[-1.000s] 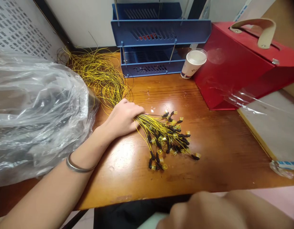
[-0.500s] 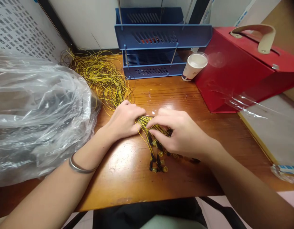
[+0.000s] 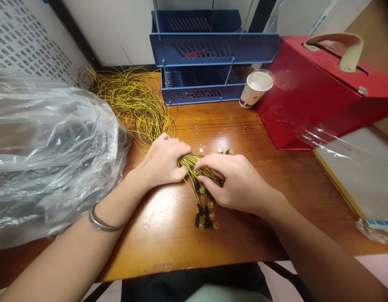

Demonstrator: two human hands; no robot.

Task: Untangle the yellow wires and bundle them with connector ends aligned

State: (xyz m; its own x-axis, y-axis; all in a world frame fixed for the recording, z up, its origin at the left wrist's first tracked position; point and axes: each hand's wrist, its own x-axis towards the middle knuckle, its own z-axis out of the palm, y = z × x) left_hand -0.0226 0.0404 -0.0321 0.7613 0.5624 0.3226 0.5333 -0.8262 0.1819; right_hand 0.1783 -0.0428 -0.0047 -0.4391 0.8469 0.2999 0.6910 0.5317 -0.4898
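Your left arm reaches in from the lower left, a silver bracelet [image 3: 105, 223] around its wrist, and your left hand [image 3: 167, 161] rests back-up near the middle of the bench [image 3: 159, 241], its fingers closed around the bundle of yellow and black wires [image 3: 188, 162]. Your right arm comes in from the lower right; your right hand [image 3: 238, 181] arches over the bundle just beside the left, thumb and forefinger curved toward each other with their tips at the wires. You cannot tell from here whether those fingers pinch anything. The bundle lies on the bench between your hands, its black-and-yellow ends [image 3: 206, 216] splayed below and partly hidden by your right hand. Behind your left hand the wires run into a loose tangle [image 3: 135, 100], beside the clear plastic bag [image 3: 55, 163].
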